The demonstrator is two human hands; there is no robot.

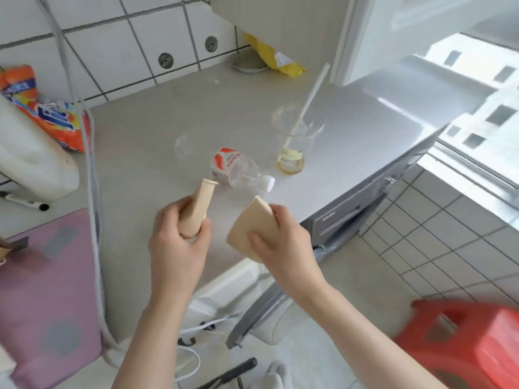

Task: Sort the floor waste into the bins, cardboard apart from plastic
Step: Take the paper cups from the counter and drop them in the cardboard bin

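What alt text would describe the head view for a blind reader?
Left hand and right hand each grip a flattened beige paper cup above a pale counter, where a plastic bottle lies beside a clear cup holding a straw.

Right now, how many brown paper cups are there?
2. One squashed paper cup is in the left hand; another paper cup is in the right hand. More could be out of view.

White tiled wall (pixel 118 43), pale countertop (pixel 157 136), tiled floor (pixel 449 248), seemingly bright daylit window (pixel 477 88)

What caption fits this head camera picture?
Both hands, left hand and right hand, hold flattened paper cups above the counter.
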